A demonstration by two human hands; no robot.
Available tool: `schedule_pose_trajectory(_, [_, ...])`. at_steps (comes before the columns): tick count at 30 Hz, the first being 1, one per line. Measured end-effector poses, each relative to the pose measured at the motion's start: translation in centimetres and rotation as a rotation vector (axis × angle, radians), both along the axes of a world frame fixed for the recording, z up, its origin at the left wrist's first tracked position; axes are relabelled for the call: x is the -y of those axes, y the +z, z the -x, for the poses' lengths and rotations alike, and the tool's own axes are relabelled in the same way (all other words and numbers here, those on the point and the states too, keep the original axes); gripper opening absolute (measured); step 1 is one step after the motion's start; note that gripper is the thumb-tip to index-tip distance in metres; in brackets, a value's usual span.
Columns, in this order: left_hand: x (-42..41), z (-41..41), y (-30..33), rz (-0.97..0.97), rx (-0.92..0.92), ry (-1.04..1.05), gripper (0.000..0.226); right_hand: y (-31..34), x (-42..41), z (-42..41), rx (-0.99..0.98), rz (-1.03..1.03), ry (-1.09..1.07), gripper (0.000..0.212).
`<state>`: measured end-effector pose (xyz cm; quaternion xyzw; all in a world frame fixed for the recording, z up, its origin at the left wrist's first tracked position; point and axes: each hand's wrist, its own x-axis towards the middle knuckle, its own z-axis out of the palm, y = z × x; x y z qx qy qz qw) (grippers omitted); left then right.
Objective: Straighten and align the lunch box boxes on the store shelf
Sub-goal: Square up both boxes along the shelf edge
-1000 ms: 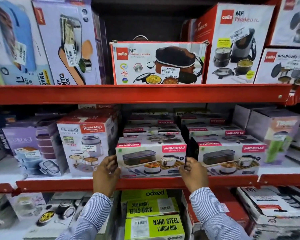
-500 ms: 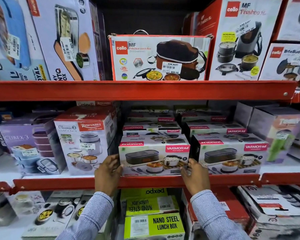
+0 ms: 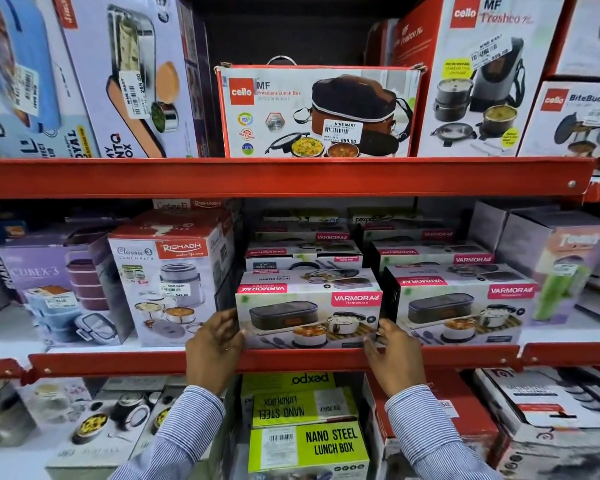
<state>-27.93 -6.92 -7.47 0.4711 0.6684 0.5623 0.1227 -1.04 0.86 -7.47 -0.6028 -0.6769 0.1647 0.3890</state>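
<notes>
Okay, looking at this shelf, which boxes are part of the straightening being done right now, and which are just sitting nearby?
In the job:
- front Varmora box, held at its two ends
- left hand
- right hand
- neighbouring Varmora box, to line up with

Just nearby:
- Rishabh box
- Cubex-3 box
- Cello President box on the shelf above
- Nano Steel boxes below
</notes>
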Motion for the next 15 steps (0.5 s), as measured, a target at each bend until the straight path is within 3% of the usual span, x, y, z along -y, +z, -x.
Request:
schedule_pose_trajectory(8, [0.6,0.0,-0.3,-0.041,-0.022,0.029,0.043,-0.1,0.6,-0.3,-0.07,-0.023,0.01,0.052])
schedule_pose_trajectory(12, [2.2,-1.2,-0.2,-0.22,-0.079,0.192,0.033,-0.1,2.1,-2.0,-0.141,-0.075,0.019,0.046])
schedule_pose_trajectory(15, [3.1,-4.2,0.7,-0.37,-0.149,0.179,0.022,-0.3,3.4,-4.2,-0.195,-0.131,-0.043,0.034])
